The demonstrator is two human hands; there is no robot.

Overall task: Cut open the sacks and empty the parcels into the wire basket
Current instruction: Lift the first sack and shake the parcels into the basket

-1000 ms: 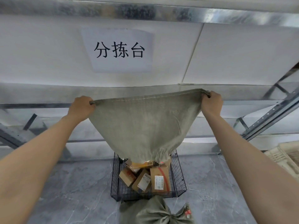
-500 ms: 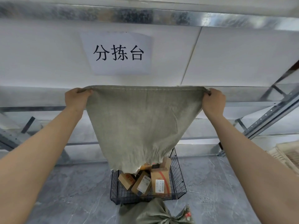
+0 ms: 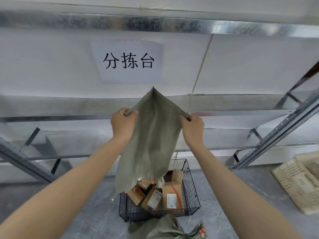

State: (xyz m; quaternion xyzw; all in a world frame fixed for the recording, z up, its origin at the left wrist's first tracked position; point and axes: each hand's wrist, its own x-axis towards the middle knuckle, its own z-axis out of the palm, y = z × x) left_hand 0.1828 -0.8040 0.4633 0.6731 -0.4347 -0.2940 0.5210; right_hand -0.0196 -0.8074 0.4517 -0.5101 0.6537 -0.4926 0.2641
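Note:
A limp grey-green woven sack (image 3: 151, 140) hangs upside down over the black wire basket (image 3: 194, 192) on the floor. My left hand (image 3: 122, 125) grips one bottom corner of the sack and my right hand (image 3: 192, 128) grips the other, close together, so the sack's seam folds up into a peak between them. The sack's ragged cut mouth dangles just above several cardboard parcels (image 3: 170, 196) lying in the basket. A second sack (image 3: 164, 229), full and tied, lies on the floor just in front of the basket.
Metal shelving (image 3: 276, 135) runs along the wall behind the basket, with a paper sign (image 3: 128, 61) above. A pale plastic crate (image 3: 300, 181) sits on the grey floor at the right.
My hands have come together from a wide spread, folding the sack in half along its bottom seam. The sack now hangs narrower, and its mouth sits a little above the parcels.

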